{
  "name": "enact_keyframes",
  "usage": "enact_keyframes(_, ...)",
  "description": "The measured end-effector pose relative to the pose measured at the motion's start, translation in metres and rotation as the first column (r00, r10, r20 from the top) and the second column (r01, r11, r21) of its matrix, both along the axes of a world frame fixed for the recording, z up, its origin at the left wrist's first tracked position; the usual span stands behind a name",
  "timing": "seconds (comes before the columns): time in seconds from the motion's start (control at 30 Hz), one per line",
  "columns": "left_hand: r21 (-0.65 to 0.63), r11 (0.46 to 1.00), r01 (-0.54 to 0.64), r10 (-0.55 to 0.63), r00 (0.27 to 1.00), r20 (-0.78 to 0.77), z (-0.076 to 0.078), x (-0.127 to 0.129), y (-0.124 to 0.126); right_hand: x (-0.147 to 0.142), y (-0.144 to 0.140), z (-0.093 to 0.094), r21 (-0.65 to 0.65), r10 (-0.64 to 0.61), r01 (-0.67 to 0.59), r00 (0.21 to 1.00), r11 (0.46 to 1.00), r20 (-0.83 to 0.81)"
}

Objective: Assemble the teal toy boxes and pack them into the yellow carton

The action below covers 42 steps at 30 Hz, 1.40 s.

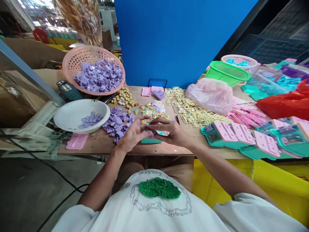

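Observation:
My left hand [132,132] and my right hand [172,130] meet over the front edge of the wooden table [169,149]. Together they hold a teal toy case with a pink insert [152,139], and their fingertips pinch a small purple piece [152,132] on top of it. A loose heap of purple plastic pieces [118,120] lies just left of my left hand. Small colourful stickers and bits [151,111] are scattered just beyond my fingers.
A white bowl [72,112] with a few purple pieces and a pink basket [72,62] full of them stand at the left. Yellow plastic frames [193,112], a pink bag [211,93], stacked teal and pink cases [241,137], a green basket [227,72] fill the right.

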<state>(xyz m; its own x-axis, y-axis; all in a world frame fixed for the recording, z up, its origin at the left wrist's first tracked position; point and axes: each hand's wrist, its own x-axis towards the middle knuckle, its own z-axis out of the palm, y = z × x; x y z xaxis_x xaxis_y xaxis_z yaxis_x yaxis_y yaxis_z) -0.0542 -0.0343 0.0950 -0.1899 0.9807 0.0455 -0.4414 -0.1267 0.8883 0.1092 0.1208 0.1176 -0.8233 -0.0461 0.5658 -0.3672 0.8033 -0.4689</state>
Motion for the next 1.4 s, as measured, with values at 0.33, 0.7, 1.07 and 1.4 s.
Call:
enact_keyframes(0.33, 0.064, 0.976, -0.207, 0.216, 0.95, -0.224, -0.038, -0.024, 0.005, -0.022, 0.01, -0.023, -0.193, -0.112, 0.101, 0.993, 0.976, -0.046)
enact_keyframes(0.7, 0.071, 0.96, -0.271, 0.274, 0.854, -0.442, -0.102, -0.01, 0.015, -0.024, 0.031, -0.051, -0.265, -0.143, 0.173, 0.981, 0.949, 0.131)
enact_keyframes(1.07, 0.088, 0.948, -0.307, 0.316, 0.862, -0.396, -0.105, -0.005, 0.015, -0.033, 0.032, -0.054, -0.038, -0.162, 0.171, 0.972, 0.985, 0.173)
enact_keyframes(1.4, 0.143, 0.91, -0.389, 0.396, 0.716, -0.574, -0.094, -0.001, 0.006, -0.03, 0.04, -0.048, 0.122, -0.025, 0.002, 0.982, 0.993, 0.187)
